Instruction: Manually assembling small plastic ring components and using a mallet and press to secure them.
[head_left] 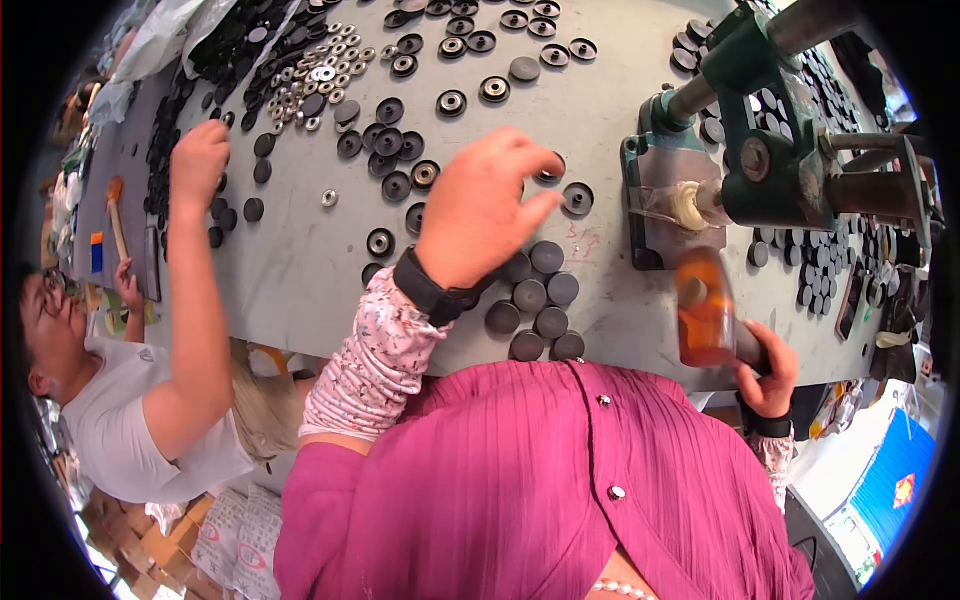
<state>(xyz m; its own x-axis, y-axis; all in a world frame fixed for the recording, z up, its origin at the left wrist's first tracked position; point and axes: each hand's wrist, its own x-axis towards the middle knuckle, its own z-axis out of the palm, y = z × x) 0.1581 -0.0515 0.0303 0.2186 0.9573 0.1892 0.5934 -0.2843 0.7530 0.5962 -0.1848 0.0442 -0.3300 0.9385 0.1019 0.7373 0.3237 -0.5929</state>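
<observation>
My left hand (482, 210) hovers over the middle of the table with thumb and forefinger apart and nothing visible between them. Just past its fingertips lies an open black round cap (578, 199); another is partly covered by the forefinger. Below that hand, several closed black discs (546, 257) sit in a cluster. At the table's front edge on the right, my right hand (772, 375) grips the dark handle of a mallet with an amber, see-through head (705, 310). The head is raised close to the plate of a green metal press-like tool (765, 150).
Metal rings (330, 75) are heaped at the back left, with black caps scattered around them. More black discs (815, 265) cover the table at the right. A co-worker's arm (195, 260) reaches over the left side; their other hand is near another mallet (118, 215).
</observation>
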